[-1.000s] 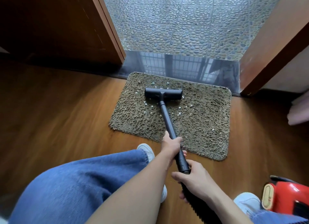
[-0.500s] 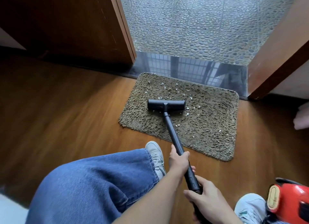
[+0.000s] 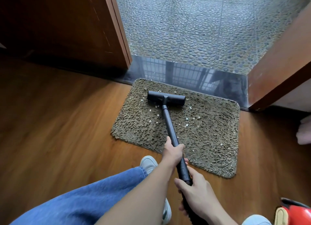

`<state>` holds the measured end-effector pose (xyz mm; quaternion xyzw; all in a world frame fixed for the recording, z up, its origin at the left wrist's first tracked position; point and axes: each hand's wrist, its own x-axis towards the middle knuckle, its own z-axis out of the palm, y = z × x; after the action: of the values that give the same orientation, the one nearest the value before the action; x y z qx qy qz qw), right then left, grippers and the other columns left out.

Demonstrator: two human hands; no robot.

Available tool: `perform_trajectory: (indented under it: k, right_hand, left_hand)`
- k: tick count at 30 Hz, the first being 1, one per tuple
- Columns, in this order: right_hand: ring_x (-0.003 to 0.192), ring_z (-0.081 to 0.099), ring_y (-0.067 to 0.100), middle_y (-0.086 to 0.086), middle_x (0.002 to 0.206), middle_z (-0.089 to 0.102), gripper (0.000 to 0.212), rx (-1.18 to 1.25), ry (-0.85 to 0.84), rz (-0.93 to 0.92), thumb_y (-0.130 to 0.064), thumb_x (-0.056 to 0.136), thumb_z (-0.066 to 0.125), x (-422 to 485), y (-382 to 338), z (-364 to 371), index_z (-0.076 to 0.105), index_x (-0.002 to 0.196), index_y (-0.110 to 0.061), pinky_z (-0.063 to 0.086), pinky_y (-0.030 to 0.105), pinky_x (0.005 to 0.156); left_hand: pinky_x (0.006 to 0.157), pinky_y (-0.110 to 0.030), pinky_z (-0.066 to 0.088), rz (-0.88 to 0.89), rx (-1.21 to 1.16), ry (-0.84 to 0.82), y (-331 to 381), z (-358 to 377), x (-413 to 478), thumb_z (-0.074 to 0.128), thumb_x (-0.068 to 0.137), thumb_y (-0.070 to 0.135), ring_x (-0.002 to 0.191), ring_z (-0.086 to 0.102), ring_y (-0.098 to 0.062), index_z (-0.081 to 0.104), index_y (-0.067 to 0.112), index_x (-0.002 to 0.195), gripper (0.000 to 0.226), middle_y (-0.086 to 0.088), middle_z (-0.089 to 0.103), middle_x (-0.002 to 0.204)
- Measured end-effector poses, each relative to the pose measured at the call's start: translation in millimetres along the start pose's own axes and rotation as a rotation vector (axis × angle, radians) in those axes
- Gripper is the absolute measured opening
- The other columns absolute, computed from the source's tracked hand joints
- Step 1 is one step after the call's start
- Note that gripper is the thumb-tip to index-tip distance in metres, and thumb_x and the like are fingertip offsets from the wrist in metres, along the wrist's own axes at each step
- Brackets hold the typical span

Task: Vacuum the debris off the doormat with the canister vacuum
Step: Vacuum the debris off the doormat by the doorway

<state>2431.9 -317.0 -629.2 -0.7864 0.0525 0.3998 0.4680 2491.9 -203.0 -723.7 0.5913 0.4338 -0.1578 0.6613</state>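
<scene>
The left grip (arm stretched forward) clasps the wand midway, and the right grip clutches its rear end. The nozzle rests on the doormat, far side, among debris.

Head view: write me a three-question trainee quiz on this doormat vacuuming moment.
1. True or false: the shaggy olive-brown rectangular doormat is already free of pale debris bits.
2. Which hand grips the black tubular vacuum wand nearer its black T-shaped floor head? A left, B right, C neither.
3. Fill in: the red plastic canister vacuum sits on the person's ___ side.
Key: 1 false; 2 A, the left hand; 3 right.
</scene>
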Motion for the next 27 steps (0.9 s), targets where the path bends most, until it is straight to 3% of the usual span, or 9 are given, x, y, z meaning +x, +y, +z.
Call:
perform_trajectory:
  k: [2,7,11,14,22,25,27]
  right_hand:
    - [0.049,0.072,0.032,0.017,0.079,0.073,0.023,0.005,0.006,0.004,-0.021,0.092,0.063,11.8,-3.8,0.8,0.060,0.104,-0.041,0.053,0.031,0.042]
    - [0.050,0.072,0.035,0.005,0.060,0.067,0.020,-0.003,0.009,-0.008,-0.017,0.092,0.063,34.0,-11.2,-4.5,0.062,0.100,-0.034,0.054,0.032,0.043]
    - [0.048,0.070,0.033,0.004,0.061,0.065,0.011,-0.017,0.003,-0.019,-0.015,0.093,0.064,48.7,-19.3,-9.8,0.060,0.098,-0.024,0.053,0.032,0.042]
    - [0.047,0.069,0.029,0.005,0.068,0.064,0.007,-0.015,0.001,-0.016,-0.015,0.095,0.064,58.4,-23.1,-11.7,0.059,0.097,-0.019,0.052,0.031,0.041]
    - [0.046,0.068,0.028,0.010,0.074,0.062,0.007,-0.004,-0.028,0.009,-0.015,0.096,0.063,59.9,-22.4,-12.6,0.057,0.100,-0.016,0.050,0.029,0.040]
    - [0.046,0.068,0.030,0.007,0.067,0.064,0.009,-0.007,-0.055,0.012,-0.014,0.094,0.062,40.1,-17.4,-11.9,0.059,0.100,-0.020,0.048,0.027,0.039]
    - [0.047,0.069,0.030,0.005,0.066,0.065,0.011,-0.012,-0.066,0.021,-0.015,0.094,0.062,23.0,-11.8,-11.5,0.060,0.101,-0.023,0.047,0.026,0.038]
  left_hand:
    - [0.051,-0.033,0.060,0.011,0.015,0.003,7.1,-1.9,10.0,0.058,0.098,0.014,0.044,0.064,-0.016,0.010,0.027,0.163,0.082,-0.015,0.058,0.131]
    - [0.070,-0.046,0.063,0.029,-0.023,0.008,21.0,0.4,31.8,0.059,0.097,0.013,0.054,0.065,-0.024,0.010,0.025,0.162,0.082,-0.005,0.061,0.095]
    - [0.059,-0.041,0.062,0.027,-0.017,0.003,32.9,1.9,48.2,0.060,0.097,0.013,0.050,0.063,-0.022,0.011,0.024,0.162,0.082,-0.019,0.062,0.117]
    - [0.053,-0.038,0.058,0.042,-0.016,0.008,39.9,3.0,58.0,0.061,0.096,0.010,0.046,0.063,-0.021,0.019,0.020,0.159,0.076,-0.023,0.060,0.120]
    - [0.055,-0.041,0.061,0.023,-0.004,0.000,40.3,2.3,58.8,0.062,0.096,0.009,0.054,0.066,-0.027,0.018,0.019,0.159,0.078,-0.025,0.057,0.124]
    - [0.065,-0.046,0.064,0.010,0.064,0.005,28.9,1.4,43.7,0.063,0.093,0.013,0.070,0.071,-0.033,0.014,0.026,0.161,0.085,-0.020,0.059,0.124]
    - [0.068,-0.047,0.063,-0.011,0.063,0.004,18.9,1.6,27.0,0.062,0.092,0.014,0.070,0.071,-0.034,0.020,0.024,0.158,0.079,-0.018,0.061,0.118]
